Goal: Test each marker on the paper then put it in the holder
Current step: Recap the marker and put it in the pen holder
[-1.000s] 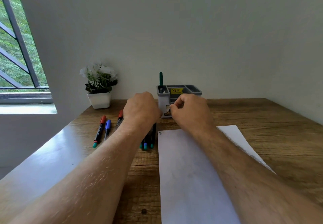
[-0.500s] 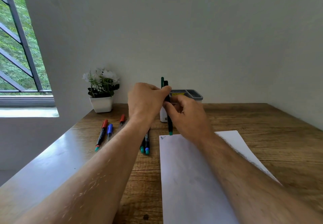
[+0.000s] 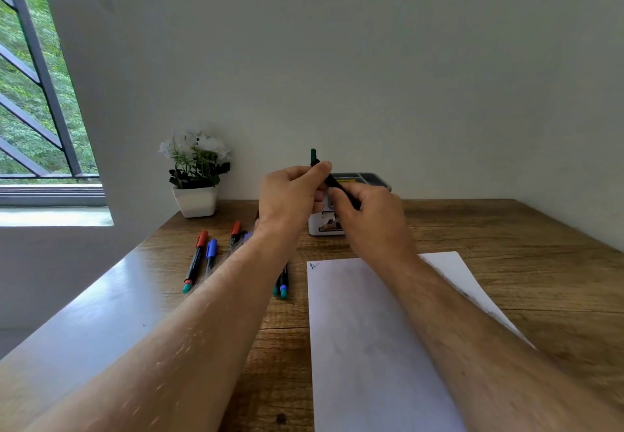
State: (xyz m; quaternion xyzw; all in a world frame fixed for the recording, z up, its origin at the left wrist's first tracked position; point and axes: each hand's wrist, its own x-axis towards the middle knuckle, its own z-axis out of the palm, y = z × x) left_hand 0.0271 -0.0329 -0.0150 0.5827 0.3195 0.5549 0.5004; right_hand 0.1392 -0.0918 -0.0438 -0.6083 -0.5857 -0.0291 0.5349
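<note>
Wooden counter [image 3: 506, 229], white wall behind. Marker [image 3: 334, 182] held above holder [image 3: 374, 180]: left hand [image 3: 290, 195] pinched cap, right hand [image 3: 368, 219] gripped barrel. Light, rigid, smooth; judged best held mid-barrel.

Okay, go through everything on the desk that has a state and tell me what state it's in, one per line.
Marker in hands: lifted, gripped by left hand and right hand.
Green marker: upright in holder.
Paper: flat, one small scribble.
Markers on table: lying capped.
</note>
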